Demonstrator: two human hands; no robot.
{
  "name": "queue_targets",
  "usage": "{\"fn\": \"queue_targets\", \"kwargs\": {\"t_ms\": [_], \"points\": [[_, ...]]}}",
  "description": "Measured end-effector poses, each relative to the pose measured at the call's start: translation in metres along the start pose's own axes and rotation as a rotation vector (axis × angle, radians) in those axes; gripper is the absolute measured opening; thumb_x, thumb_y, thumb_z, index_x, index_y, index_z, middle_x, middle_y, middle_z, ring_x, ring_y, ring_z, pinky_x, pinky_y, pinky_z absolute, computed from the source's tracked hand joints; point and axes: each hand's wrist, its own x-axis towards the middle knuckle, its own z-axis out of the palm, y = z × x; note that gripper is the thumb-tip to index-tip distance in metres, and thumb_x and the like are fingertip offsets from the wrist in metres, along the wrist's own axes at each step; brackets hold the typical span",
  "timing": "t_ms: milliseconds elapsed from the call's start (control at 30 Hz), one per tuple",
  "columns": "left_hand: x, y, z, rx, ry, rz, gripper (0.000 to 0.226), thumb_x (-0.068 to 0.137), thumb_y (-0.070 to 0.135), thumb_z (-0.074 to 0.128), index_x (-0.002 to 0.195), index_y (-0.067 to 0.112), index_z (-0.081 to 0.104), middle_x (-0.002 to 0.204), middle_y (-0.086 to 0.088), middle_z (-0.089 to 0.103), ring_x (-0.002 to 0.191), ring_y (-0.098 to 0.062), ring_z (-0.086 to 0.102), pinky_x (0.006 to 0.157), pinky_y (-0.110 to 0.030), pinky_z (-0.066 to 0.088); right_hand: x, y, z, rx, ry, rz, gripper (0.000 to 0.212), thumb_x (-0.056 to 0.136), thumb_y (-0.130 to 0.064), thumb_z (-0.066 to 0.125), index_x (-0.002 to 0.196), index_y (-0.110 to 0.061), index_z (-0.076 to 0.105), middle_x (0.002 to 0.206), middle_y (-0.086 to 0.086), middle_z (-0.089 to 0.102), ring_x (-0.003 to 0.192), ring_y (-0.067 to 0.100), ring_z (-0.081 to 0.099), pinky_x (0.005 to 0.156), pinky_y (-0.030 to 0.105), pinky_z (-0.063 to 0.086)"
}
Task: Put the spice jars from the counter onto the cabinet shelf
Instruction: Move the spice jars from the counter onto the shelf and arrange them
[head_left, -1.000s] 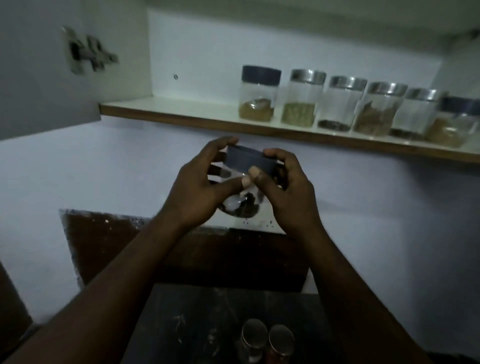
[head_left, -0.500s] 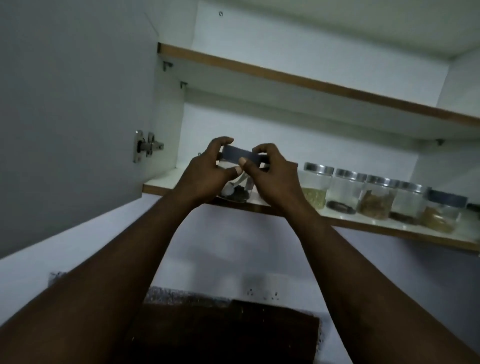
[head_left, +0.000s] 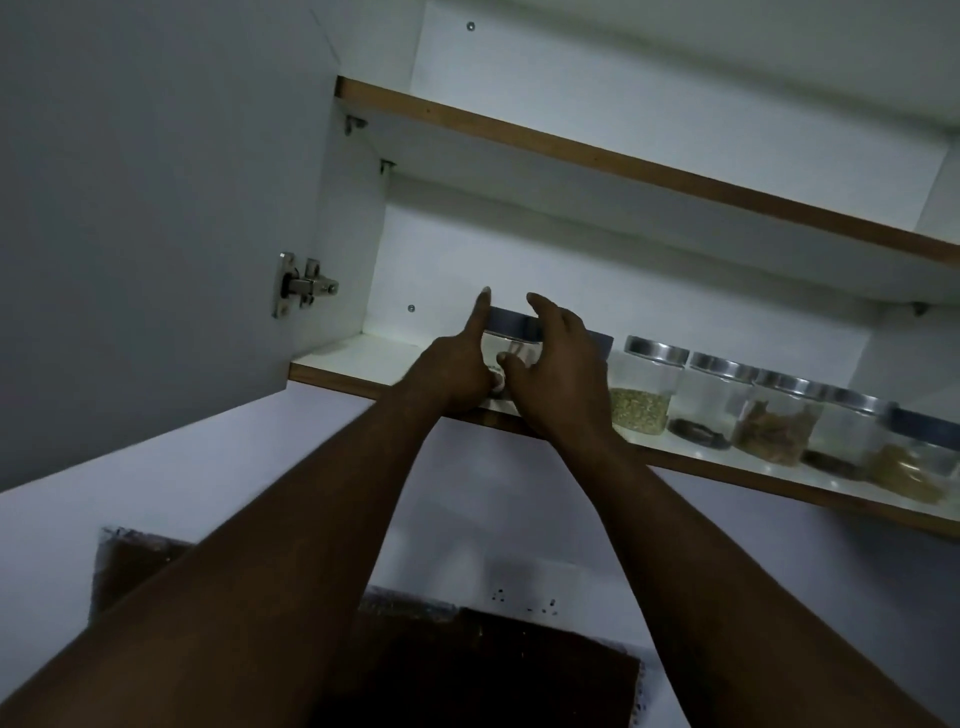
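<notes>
1. The dark-lidded jar (head_left: 511, 325) stands on the lower shelf (head_left: 358, 358), between both hands.
2. The left hand (head_left: 457, 366) lays a straight forefinger against the lid; the right hand (head_left: 563, 374) has its fingers spread loose.
3. A row of jars (head_left: 644, 389) crowds just right of the right hand.

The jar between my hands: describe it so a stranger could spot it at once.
In the open cabinet, a row of jars stands on the lower shelf. The jar sits at the row's left end, dark-lidded. Alone among them, it stands between the left hand and right hand.
</notes>
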Motion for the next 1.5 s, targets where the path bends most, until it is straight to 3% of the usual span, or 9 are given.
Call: {"fn": "queue_targets", "kwargs": {"t_ms": [167,300,533,667,800,933,1067,1333,1500], "points": [[-0.032,0.009,0.022,-0.006,0.463,-0.006,0.094,0.083,0.013,0.069,0.161,0.02,0.017,0.134,-0.014,0.053,0.116,-0.031,0.053,0.094,-0.041,0.049,-0.07,0.041,-0.016,0.208,0.302,-0.113,0.027,0.091,-0.019,0.07,0.118,-0.016,0.064,0.113,-0.005,0.067,0.092,0.009,0.065,0.079,0.024,0.054],[-0.09,0.016,0.074,0.043,0.752,0.161,0.057,0.077,0.009,0.062,0.133,0.013,0.051,0.116,-0.01,0.056,0.105,-0.029,0.051,0.085,-0.042,0.045,-0.162,0.102,0.0,0.225,0.158,0.028,0.02,0.092,-0.026,0.07,0.11,-0.027,0.062,0.098,-0.015,0.069,0.065,0.004,0.065,0.066,0.016,0.049],[-0.223,-0.025,0.214,0.035,0.054,0.171,0.026,0.083,0.019,0.067,0.109,0.018,0.064,0.098,-0.002,0.063,0.093,-0.026,0.055,0.08,-0.038,0.045,-0.299,0.183,0.019,0.132,-0.201,0.234,0.012,0.093,-0.033,0.059,0.103,-0.029,0.065,0.089,-0.011,0.073,0.079,0.009,0.067,0.072,0.026,0.052],[-0.285,-0.046,0.272,0.087,-0.258,0.019,0.033,0.084,0.03,0.07,0.116,0.022,0.064,0.11,0.0,0.063,0.1,-0.024,0.058,0.085,-0.038,0.048,-0.36,0.212,0.026,0.091,-0.418,0.325,0.021,0.087,-0.025,0.074,0.106,-0.032,0.065,0.087,-0.019,0.063,0.08,-0.005,0.056,0.068,0.005,0.036],[-0.333,-0.057,0.316,0.117,-0.54,-0.132,0.048,0.083,0.035,0.071,0.128,0.021,0.06,0.124,-0.004,0.059,0.109,-0.025,0.06,0.088,-0.039,0.053,-0.415,0.234,0.036,0.099,-0.627,0.454,0.028,0.086,-0.026,0.074,0.111,-0.029,0.063,0.1,-0.012,0.061,0.092,0.007,0.059,0.077,0.024,0.045],[-0.366,-0.059,0.354,0.154,-0.749,-0.189,0.064,0.084,0.038,0.069,0.143,0.021,0.049,0.138,-0.007,0.051,0.119,-0.028,0.059,0.097,-0.039,0.05,-0.466,0.254,0.048,-0.013,-0.845,0.584,0.058,0.086,-0.033,0.075,0.139,-0.026,0.052,0.142,0.001,0.052,0.127,0.022,0.054,0.1,0.04,0.051],[-0.384,-0.057,0.383,0.158,-0.853,-0.246,0.076,0.087,0.029,0.069,0.154,0.02,0.034,0.157,-0.011,0.033,0.127,-0.03,0.056,0.1,-0.038,0.05,-0.503,0.272,0.063,-0.062,-0.96,0.708,0.082,0.085,-0.037,0.076,0.154,-0.024,0.034,0.157,0.008,0.037,0.138,0.031,0.045,0.107,0.046,0.045],[-0.387,-0.056,0.412,0.151,-0.898,-0.25,0.074,0.094,0.03,0.062,0.158,0.015,0.028,0.16,-0.013,0.031,0.13,-0.033,0.053,0.102,-0.042,0.049,-0.541,0.284,0.093,0.036,-0.981,0.746,0.103,0.083,-0.053,0.074,0.162,-0.026,0.012,0.157,0.013,0.034,0.132,0.033,0.051,0.1,0.045,0.047],[-0.388,-0.054,0.423,0.13,-0.861,-0.288,0.075,0.092,0.028,0.063,0.157,0.016,0.029,0.159,-0.013,0.033,0.133,-0.034,0.051,0.102,-0.041,0.048,-0.542,0.294,0.105,0.044,-0.946,0.768,0.096,0.08,-0.054,0.076,0.156,-0.029,0.023,0.154,0.008,0.042,0.13,0.03,0.054,0.096,0.044,0.049]]}}
